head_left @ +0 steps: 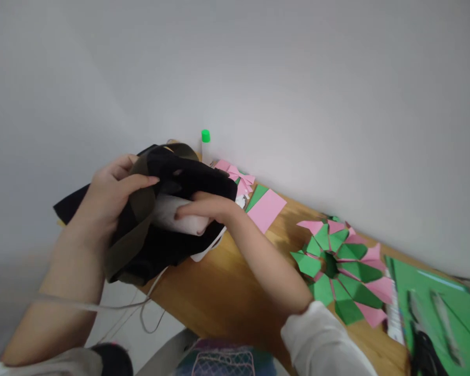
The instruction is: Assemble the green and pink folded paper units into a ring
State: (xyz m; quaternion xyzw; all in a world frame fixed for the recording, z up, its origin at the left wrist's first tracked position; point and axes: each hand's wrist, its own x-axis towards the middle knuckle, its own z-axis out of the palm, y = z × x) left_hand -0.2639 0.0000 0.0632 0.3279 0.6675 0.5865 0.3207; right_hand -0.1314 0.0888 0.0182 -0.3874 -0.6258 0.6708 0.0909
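Observation:
A black bag (168, 250) with dark olive straps is held up over the left part of the wooden table. My left hand (117, 190) is closed on the bag's strap and edge, thumb on top. Inside the bag's opening lies a white roll-shaped thing (176, 215). My right hand (207, 206) reaches into the opening from the right, its fingers closed on the white roll. Some of its fingertips are hidden behind the roll and the bag.
On the wooden table (215, 292) are a green-capped bottle (206, 143), pink and green paper sheets (267, 210), a folded paper ring (347, 297), black scissors (425, 347) and a green sheet (450, 308). A white cable (151, 292) hangs below the bag.

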